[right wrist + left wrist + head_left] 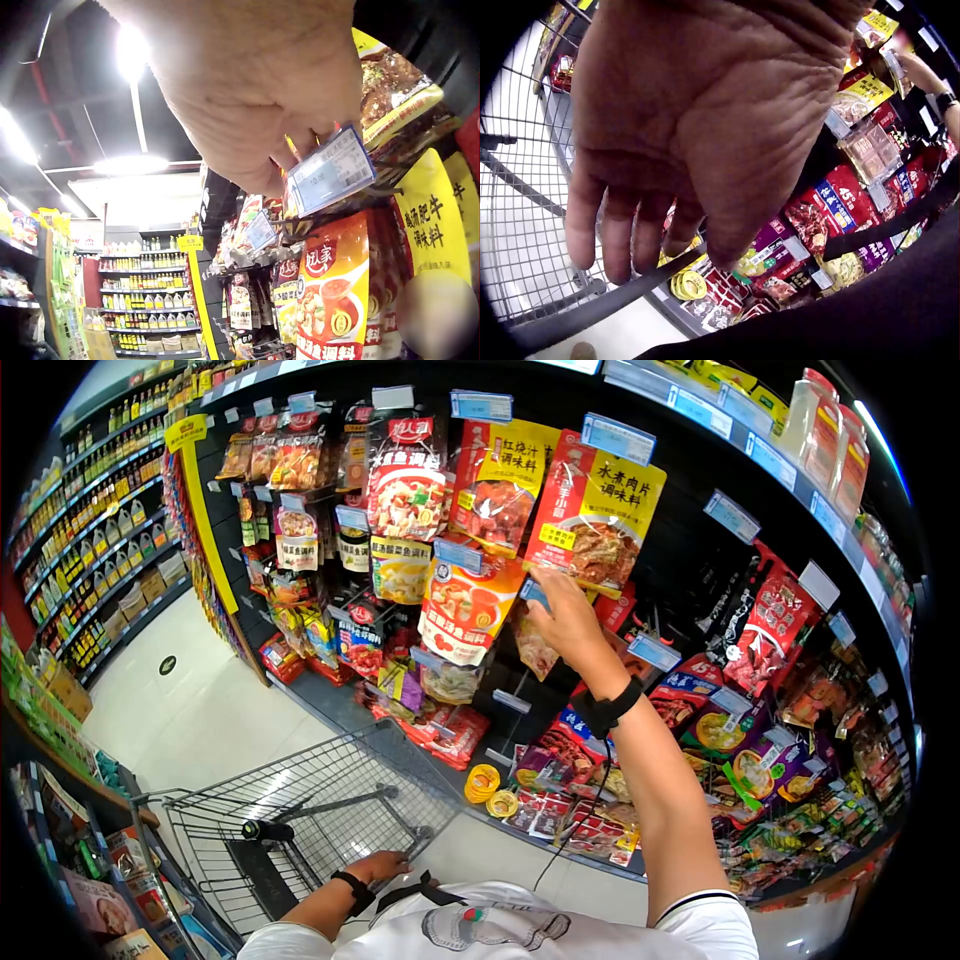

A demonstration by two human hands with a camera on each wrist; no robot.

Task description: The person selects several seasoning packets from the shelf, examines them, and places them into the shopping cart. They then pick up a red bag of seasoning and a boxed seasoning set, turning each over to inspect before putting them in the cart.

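My right hand (572,622) is raised to the hanging packets, thumb and forefinger apart, at the lower left edge of a red and yellow packet (603,500). In the right wrist view, a price tag (330,174) hides the fingertips of my right hand (262,97), so contact cannot be told; an orange and red packet (334,292) hangs below. Low in the head view, my left hand (383,866) is near the cart (290,790). The left wrist view shows my left hand (697,127) palm on, fingers loosely extended, holding nothing visible.
Seasoning packets (495,485) hang in rows on the dark shelf unit. Lower shelves hold more packets (760,765). Red-capped containers (812,425) stand on the top shelf. Bottle shelves (100,510) stand across the tiled aisle (200,670) at the left.
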